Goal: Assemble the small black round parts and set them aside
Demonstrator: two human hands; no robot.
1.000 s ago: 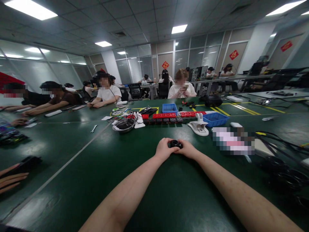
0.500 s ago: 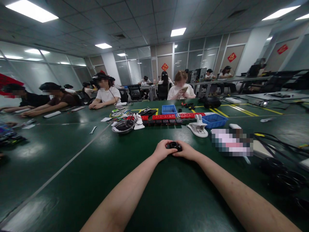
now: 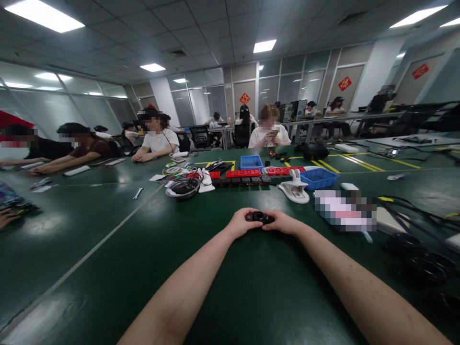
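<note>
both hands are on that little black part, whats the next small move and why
Probably lift it slightly off the table for a clearer look: the left hand and right hand pinch the small black part from both sides, hiding most of it.

Bright, even light comes from rectangular ceiling panels (image 3: 39,17) across the top of the frame; the one at upper left is blown out to white. The glossy green table (image 3: 108,249) throws back pale patches of glare at lower left and far right. Shadows are soft and short. The wide lens bends straight lines outward toward the edges. The centre is sharp; the lower corners are smeared. Several faces and a patch at centre right are pixelated.
</note>
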